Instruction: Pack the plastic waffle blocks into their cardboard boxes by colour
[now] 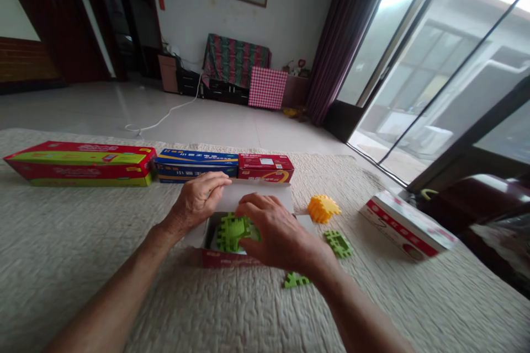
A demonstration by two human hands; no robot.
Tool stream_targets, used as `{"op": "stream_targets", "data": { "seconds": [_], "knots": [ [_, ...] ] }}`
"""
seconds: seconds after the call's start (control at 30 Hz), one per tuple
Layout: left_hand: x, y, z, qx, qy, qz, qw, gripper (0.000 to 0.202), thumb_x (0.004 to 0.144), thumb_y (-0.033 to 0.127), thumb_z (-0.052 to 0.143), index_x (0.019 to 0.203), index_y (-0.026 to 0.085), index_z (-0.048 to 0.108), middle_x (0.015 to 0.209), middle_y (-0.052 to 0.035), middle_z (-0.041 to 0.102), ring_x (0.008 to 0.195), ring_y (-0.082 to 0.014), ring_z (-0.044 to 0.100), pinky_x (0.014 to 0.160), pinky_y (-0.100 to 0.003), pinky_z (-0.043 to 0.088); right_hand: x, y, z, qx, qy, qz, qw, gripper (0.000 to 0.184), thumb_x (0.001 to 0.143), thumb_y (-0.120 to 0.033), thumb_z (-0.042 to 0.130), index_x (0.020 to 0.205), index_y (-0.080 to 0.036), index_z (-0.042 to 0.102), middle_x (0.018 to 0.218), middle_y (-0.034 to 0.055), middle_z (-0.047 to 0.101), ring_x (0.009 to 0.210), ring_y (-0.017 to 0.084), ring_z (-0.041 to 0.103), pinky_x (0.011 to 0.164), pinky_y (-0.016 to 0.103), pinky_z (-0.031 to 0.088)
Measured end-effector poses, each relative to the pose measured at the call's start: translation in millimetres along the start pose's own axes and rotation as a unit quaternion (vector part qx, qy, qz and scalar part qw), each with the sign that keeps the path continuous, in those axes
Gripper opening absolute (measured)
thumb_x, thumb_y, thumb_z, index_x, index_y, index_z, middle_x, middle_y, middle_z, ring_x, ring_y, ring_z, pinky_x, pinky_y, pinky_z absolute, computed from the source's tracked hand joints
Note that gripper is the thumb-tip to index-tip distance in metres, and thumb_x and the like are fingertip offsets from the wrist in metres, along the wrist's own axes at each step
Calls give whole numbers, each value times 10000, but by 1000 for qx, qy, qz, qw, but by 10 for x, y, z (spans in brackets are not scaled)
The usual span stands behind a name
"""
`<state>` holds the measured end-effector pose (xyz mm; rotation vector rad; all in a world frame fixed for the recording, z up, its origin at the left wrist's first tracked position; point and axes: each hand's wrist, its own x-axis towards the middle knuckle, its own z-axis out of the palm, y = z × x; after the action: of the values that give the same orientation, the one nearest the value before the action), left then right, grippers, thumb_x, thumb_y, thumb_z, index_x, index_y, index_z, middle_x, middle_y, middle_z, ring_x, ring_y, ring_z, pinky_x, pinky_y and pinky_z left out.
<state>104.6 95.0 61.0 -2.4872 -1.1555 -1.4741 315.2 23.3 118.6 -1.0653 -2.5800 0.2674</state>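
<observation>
One quilt [186, 309]: bumpy, boxes [196, 164] along far edge
Room: tiled floor [232, 124], glass door [414, 94]
Left hand [199, 198]: at lid [252, 187], can't tell if pinching
Right hand [275, 231]: curled over green block [229, 234] in open box [213, 258], grip unclear, kinda blocking the view

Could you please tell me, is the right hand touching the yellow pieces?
Apart. The head view shows a strip of cloth between the right hand and the yellow pieces.

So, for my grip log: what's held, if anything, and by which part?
Cannot tell: left hand is at the white flap, right hand at the green piece.
</observation>
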Motion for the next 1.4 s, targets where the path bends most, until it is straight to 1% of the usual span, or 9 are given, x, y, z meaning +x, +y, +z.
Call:
{"op": "stream_targets", "data": {
  "seconds": [0.2,0.33,0.43,0.6,0.73,0.87,1.13,1.27,1.4],
  "knots": [
    [7,9,-10,-2,-4,0,1000,272,874,175,469,958,151,727,1033,-90,738,975,-196,696,913,-326,550,-456,237,-278,8,83,67,994,200,831,-193,594,1030,-211,600,1069,44,651,989,186,599,892,360,475],
    [2,17,-17,-4,-16,-16,1000,274,877,211,468,956,156,725,1049,-87,735,987,-196,692,926,-321,543,-968,636,-464,-13,59,146,987,127,824,-190,573,932,-232,626,957,34,702,844,172,655,787,338,517],
    [-17,-6,-10,-1,-28,-35,999,270,879,251,474,982,192,717,1085,-63,726,1024,-200,679,968,-335,521,-1363,945,-496,-21,-3,206,978,233,760,-131,568,950,-243,641,958,28,727,846,180,684,781,335,548],
    [-44,-68,5,4,-31,-27,999,235,882,284,489,976,240,700,1099,-37,717,1028,-210,677,984,-351,512,-1724,1237,-371,-42,-46,244,968,577,634,-33,542,1177,-224,590,1291,92,633,1180,251,601,1016,419,491],
    [-48,-77,0,6,-35,-20,999,220,889,286,493,985,259,689,1106,-31,710,1033,-218,675,994,-362,503,-1721,1280,-245,-49,-42,231,971,681,597,2,494,1233,-229,572,1332,89,604,1216,244,574,1034,405,485],
    [-48,-86,3,8,-37,-20,999,216,894,291,495,995,269,685,1118,-30,705,1042,-224,671,1000,-371,498,-1653,1268,-178,-59,-41,219,973,616,606,-3,488,1166,-235,597,1196,77,670,1097,230,626,973,394,518],
    [-43,-68,-8,4,-35,-25,999,230,881,288,496,984,246,698,1106,-34,713,1040,-216,672,1000,-361,503,-1626,1226,-152,-73,-56,239,967,523,608,-5,518,1071,-227,613,1147,86,649,1026,233,645,912,382,543],
    [-41,-46,-5,6,-32,-31,999,249,885,281,486,987,220,705,1104,-50,715,1038,-211,672,989,-352,506,-1534,1010,-344,-54,-16,217,974,443,712,-107,610,1132,-244,586,1151,82,640,1013,232,643,904,401,535],
    [-40,-50,3,4,-32,-24,999,250,886,256,484,995,212,705,1097,-54,716,1042,-199,669,986,-336,504,-1182,622,-521,-17,55,146,988,429,794,-217,656,1207,-259,552,1233,77,605,1084,226,608,946,402,501]
  ]
}}
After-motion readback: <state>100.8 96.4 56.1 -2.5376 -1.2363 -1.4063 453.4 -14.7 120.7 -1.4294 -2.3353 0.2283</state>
